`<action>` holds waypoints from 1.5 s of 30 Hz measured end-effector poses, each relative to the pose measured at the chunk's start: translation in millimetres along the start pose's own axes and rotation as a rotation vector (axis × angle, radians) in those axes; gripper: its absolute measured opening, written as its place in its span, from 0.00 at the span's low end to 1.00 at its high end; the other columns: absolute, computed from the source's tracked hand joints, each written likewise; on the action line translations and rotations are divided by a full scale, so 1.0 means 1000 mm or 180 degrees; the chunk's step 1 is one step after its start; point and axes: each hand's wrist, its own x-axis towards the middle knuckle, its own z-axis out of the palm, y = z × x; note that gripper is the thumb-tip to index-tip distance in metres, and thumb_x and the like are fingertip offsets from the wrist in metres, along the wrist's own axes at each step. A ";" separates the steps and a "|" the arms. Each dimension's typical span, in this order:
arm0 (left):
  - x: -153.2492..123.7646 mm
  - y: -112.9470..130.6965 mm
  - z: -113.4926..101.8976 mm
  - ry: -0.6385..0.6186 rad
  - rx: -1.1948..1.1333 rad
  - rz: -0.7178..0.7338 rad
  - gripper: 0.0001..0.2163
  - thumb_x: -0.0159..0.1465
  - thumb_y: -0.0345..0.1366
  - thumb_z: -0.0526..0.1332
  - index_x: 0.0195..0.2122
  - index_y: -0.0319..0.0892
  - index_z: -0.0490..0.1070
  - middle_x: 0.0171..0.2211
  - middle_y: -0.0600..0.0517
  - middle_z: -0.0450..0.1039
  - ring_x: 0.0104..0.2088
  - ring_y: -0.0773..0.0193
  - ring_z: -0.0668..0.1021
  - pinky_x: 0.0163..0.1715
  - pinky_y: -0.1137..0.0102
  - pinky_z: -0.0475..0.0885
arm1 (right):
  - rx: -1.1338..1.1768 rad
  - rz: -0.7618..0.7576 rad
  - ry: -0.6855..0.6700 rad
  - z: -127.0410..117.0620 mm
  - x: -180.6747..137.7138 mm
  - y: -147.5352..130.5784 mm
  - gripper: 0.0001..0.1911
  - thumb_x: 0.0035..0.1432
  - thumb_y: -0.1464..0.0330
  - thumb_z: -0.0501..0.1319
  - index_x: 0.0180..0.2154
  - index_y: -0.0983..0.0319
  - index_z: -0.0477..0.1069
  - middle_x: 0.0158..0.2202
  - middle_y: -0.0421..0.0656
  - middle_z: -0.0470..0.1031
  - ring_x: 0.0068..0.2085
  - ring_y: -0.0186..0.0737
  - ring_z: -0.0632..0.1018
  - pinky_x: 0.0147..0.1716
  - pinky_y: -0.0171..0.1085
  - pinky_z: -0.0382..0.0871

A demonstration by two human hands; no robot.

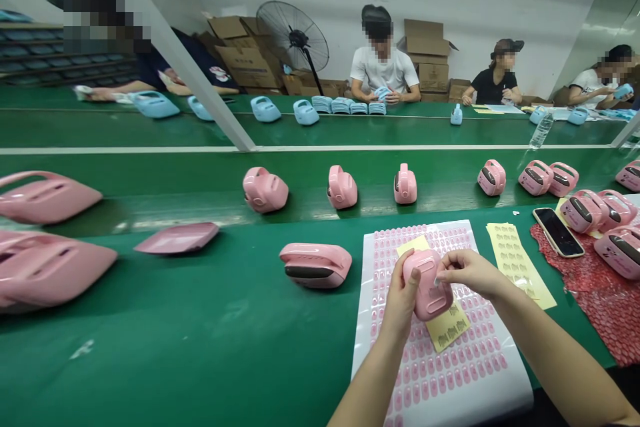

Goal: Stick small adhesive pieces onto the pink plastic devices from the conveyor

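My left hand (403, 290) is wrapped round the side of a pink plastic device (431, 303), its flat face with shallow recesses turned up towards me. At that face, the fingers of my right hand (465, 271) are pinched on a small whitish clear piece (437, 281) that looks like a sticker. Under both hands lies a white sheet of pink oval stickers (365, 333). A yellow label sheet (449, 331) rests on it, partly covered by the device. Left of the sheet, another pink device (317, 263) with a dark front panel lies on the green table.
More pink devices (343, 187) stand along the green belt (300, 213). To the right are a yellow label sheet (515, 263), a phone (559, 232) and red bubble wrap (585, 287). A pink shell (177, 238) lies left. Across the belt, several people handle blue parts (265, 109).
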 end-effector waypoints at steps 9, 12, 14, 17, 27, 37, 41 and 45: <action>0.001 -0.001 0.001 0.0032 0.0013 0.0018 0.30 0.43 0.54 0.64 0.44 0.42 0.66 0.46 0.45 0.68 0.48 0.50 0.70 0.46 0.63 0.64 | 0.0038 -0.0127 0.0111 0.003 0.003 0.007 0.06 0.39 0.69 0.62 0.21 0.64 0.66 0.20 0.37 0.68 0.24 0.31 0.67 0.26 0.32 0.58; 0.001 -0.001 0.001 0.0003 -0.0037 -0.0029 0.30 0.43 0.54 0.65 0.45 0.42 0.66 0.46 0.45 0.68 0.47 0.50 0.70 0.45 0.63 0.65 | -0.0035 -0.0172 0.0170 0.003 0.004 0.008 0.05 0.39 0.69 0.62 0.22 0.64 0.67 0.20 0.36 0.68 0.24 0.31 0.67 0.26 0.32 0.58; 0.000 -0.001 0.001 -0.0009 -0.0079 -0.0047 0.30 0.43 0.54 0.65 0.45 0.42 0.66 0.46 0.45 0.69 0.47 0.50 0.70 0.44 0.63 0.65 | -0.0105 -0.0193 0.0201 0.004 0.004 0.007 0.05 0.40 0.69 0.62 0.22 0.64 0.67 0.20 0.36 0.68 0.24 0.31 0.67 0.26 0.32 0.58; 0.000 0.000 0.001 -0.0015 -0.0085 -0.0043 0.30 0.43 0.54 0.65 0.45 0.42 0.66 0.46 0.44 0.69 0.47 0.50 0.70 0.44 0.63 0.66 | -0.0274 -0.0234 0.0293 0.006 0.004 0.005 0.05 0.41 0.69 0.62 0.22 0.63 0.67 0.20 0.35 0.66 0.23 0.30 0.65 0.25 0.32 0.58; -0.002 0.003 -0.001 -0.0026 -0.0210 -0.0091 0.31 0.40 0.48 0.69 0.44 0.43 0.66 0.43 0.46 0.71 0.45 0.51 0.72 0.41 0.65 0.67 | -0.1503 -0.0807 0.1059 0.018 0.000 0.009 0.04 0.45 0.73 0.59 0.21 0.61 0.65 0.23 0.36 0.62 0.26 0.33 0.65 0.27 0.32 0.59; -0.001 0.014 -0.014 -0.0111 0.0163 -0.0324 0.35 0.37 0.32 0.71 0.48 0.47 0.63 0.45 0.49 0.68 0.44 0.55 0.71 0.38 0.68 0.69 | -0.0026 -0.0827 0.1380 -0.003 -0.010 0.040 0.08 0.50 0.62 0.56 0.28 0.61 0.65 0.23 0.38 0.64 0.27 0.35 0.66 0.27 0.34 0.61; 0.003 0.012 -0.016 0.0165 -0.0331 -0.0421 0.28 0.38 0.36 0.69 0.43 0.43 0.67 0.39 0.50 0.71 0.41 0.56 0.73 0.34 0.69 0.70 | -0.1005 0.0205 0.0852 -0.007 -0.010 0.072 0.04 0.48 0.69 0.56 0.24 0.62 0.66 0.20 0.38 0.65 0.24 0.35 0.68 0.24 0.34 0.61; 0.005 0.008 -0.023 0.0221 -0.0665 -0.0500 0.27 0.43 0.38 0.67 0.45 0.43 0.65 0.33 0.53 0.72 0.33 0.59 0.75 0.31 0.68 0.72 | -0.1474 0.0255 0.1048 0.004 -0.011 0.089 0.05 0.46 0.74 0.55 0.21 0.62 0.66 0.23 0.40 0.65 0.29 0.39 0.69 0.30 0.37 0.63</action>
